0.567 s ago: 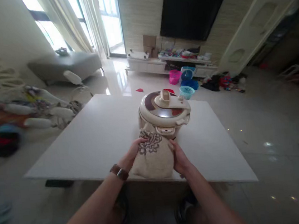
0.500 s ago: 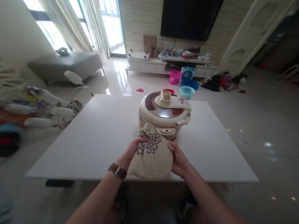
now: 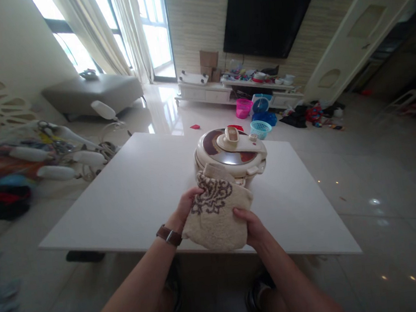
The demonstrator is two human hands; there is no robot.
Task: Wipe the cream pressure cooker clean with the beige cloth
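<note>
Between my two hands is a folded beige cloth (image 3: 219,227) with a dark scroll pattern, towel-like in texture. It is held up over the near edge of the white table (image 3: 139,184). My left hand (image 3: 188,204) grips its left side, thumb on top; the wrist wears a brown-strapped watch (image 3: 169,235). At the right side my right hand (image 3: 251,225) pinches it, thumb on the front and the other fingers behind, mostly hidden. Just beyond the cloth stands a cream electric pressure cooker (image 3: 229,148) with its lid on; the cloth covers part of its front.
On the floor past the table are a pink basket (image 3: 243,108), a light blue basket (image 3: 261,129) and blue tubs. A lamp with white shades (image 3: 57,172) stands left of the table. A grey bench (image 3: 96,96) and a cluttered TV cabinet (image 3: 204,94) are farther back.
The cloth has risen slightly and shifted right, covering more of the cooker's front. My right thumb has moved from the cloth's edge onto its front face.
</note>
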